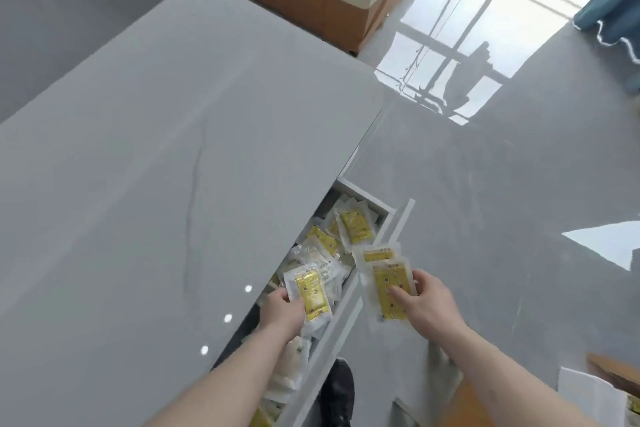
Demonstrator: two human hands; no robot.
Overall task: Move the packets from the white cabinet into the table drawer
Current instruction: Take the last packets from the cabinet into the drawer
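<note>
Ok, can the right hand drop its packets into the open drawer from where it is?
Probably yes. The right hand holds its packets just beyond the front panel of the drawer, which stands open with nothing above it. The left hand works farther along, leaving space.

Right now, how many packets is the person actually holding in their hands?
3 that I can make out: one packet in the left hand over the open drawer, and two fanned packets in the right hand. More may be hidden behind these.
</note>
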